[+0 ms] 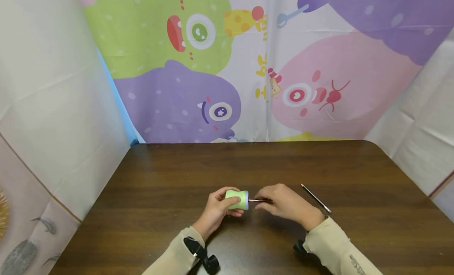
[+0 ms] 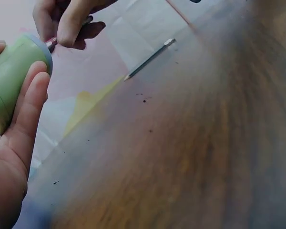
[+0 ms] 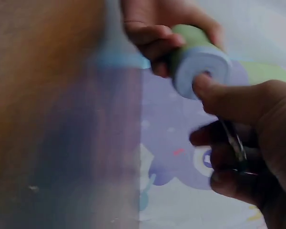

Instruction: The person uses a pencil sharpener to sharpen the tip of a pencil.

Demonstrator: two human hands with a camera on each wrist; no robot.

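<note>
My left hand grips a light green pencil sharpener with a pale lilac end, held sideways above the table. A dark pencil enters the hole in that end. My right hand pinches this pencil close to the sharpener, thumb and fingers around its shaft. In the right wrist view the round pale face of the sharpener shows, the right thumb overlapping its hole. The pencil's tip is hidden inside. A second pencil, dark and sharpened, lies on the table beyond the right wrist.
The dark brown wooden table has rounded far corners. Behind it hangs a cartoon-printed curtain, with pale cloth at the left side. Small dark specks dot the tabletop in the left wrist view.
</note>
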